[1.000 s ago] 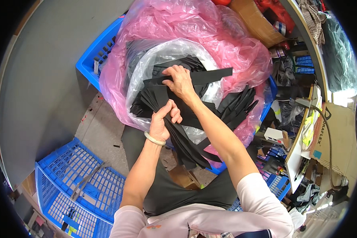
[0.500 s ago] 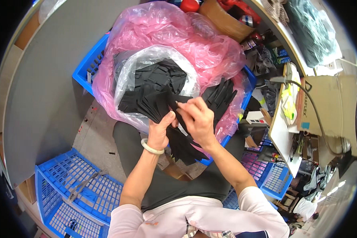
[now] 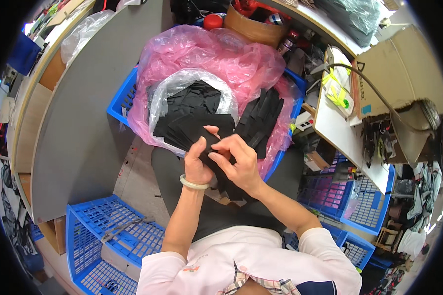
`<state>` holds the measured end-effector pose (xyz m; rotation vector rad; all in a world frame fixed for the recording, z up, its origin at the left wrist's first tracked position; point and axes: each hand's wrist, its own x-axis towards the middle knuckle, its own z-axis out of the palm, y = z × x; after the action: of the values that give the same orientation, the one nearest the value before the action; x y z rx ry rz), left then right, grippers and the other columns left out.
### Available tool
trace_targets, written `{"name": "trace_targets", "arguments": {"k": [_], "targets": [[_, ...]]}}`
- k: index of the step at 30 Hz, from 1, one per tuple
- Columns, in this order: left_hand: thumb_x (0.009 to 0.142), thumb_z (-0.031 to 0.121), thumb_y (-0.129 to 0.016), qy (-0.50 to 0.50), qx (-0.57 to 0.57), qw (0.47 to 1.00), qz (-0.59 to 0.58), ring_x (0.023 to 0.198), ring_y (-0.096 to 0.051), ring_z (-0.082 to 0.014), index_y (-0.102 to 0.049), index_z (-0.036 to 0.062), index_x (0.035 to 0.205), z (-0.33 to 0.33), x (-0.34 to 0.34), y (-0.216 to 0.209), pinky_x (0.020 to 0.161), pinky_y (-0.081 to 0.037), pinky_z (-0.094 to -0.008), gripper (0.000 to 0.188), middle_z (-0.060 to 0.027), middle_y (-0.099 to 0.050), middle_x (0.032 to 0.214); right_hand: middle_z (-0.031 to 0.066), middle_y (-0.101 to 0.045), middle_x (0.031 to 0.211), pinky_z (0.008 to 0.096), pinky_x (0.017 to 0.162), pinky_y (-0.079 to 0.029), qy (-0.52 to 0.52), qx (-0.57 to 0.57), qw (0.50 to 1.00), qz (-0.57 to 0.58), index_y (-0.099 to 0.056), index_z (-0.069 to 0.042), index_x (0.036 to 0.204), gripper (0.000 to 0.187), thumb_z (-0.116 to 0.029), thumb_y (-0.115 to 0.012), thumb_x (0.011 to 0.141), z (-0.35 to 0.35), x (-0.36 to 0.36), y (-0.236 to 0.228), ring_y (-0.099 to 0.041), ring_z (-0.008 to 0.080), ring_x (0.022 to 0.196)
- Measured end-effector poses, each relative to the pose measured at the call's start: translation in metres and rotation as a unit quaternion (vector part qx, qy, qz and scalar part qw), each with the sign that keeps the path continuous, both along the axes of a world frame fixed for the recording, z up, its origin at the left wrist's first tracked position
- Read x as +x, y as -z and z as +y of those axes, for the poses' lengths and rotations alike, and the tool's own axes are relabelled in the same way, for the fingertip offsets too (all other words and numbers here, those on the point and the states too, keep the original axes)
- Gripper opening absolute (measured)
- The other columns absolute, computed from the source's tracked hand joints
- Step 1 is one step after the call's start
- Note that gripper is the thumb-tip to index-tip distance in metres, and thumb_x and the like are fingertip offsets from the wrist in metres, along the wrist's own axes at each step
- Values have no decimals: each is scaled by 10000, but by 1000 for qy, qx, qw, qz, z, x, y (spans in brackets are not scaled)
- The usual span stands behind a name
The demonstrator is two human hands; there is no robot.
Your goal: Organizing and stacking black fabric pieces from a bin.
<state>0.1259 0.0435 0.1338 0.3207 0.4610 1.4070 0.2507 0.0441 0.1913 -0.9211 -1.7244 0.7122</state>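
Note:
My left hand point(image 3: 197, 166), with a pale bangle at the wrist, grips a fanned bundle of flat black strips point(image 3: 182, 129) between thumb and fingers. Close beside it, my right hand point(image 3: 238, 162) has its thumb and forefinger pinched at the bundle's near edge, on a black strip. Some black strips hang below the hands, partly covered by them. Beyond the bundle, a clear plastic bag point(image 3: 157, 93) holds more black strips point(image 3: 194, 97). To its right, another pile of black strips point(image 3: 261, 115) lies on pink plastic sheeting point(image 3: 209, 56).
The pink plastic lines a blue crate point(image 3: 119, 104) before my knees. Blue baskets point(image 3: 118, 216) stand at lower left, others point(image 3: 366, 201) at right. A grey panel point(image 3: 83, 113) rises on the left. At right are a white shelf point(image 3: 330, 115) and a cardboard box point(image 3: 403, 73).
The view has shifted, showing more on the left. My right hand has drawn lower against the bundle, and the strips in my left hand lie flatter. Fewer hanging strips show below.

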Motion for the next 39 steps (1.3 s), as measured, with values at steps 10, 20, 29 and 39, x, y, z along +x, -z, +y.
{"name": "trace_targets", "arguments": {"k": [10,20,29,39], "targets": [[817,91,-637,41,14,991,123,753,-614,-147,-592,14,1028,-26,28,-58,621,-505,-266,228,-86,-628,934,23,-577,782,219,671,-481,-151,-290,913,244,-518,-17,900,101,-86,-591,908,26,49,-33,-576,81,703],[714,-23,-737,-77,49,956,280,761,-620,-116,-639,3,1021,-38,53,-71,647,-531,-240,323,-42,-643,916,66,-643,889,230,750,-509,-30,-293,946,137,-600,29,1044,304,-41,-725,776,-8,54,-42,-631,103,807],[708,-4,-736,4,32,959,282,669,-608,-116,-617,10,937,-42,46,-72,566,-496,-230,259,-55,-637,821,79,-667,842,232,657,-529,-54,-277,945,168,-669,66,948,207,-60,-708,789,-14,73,-35,-660,118,738],[690,-44,-609,-123,-113,969,180,718,-577,-109,-630,10,921,-33,20,-22,664,-455,-241,238,-25,-620,849,-71,-502,698,197,559,-358,197,-104,927,300,-574,-37,793,50,-27,-583,841,-9,100,-57,-417,10,620]]}}
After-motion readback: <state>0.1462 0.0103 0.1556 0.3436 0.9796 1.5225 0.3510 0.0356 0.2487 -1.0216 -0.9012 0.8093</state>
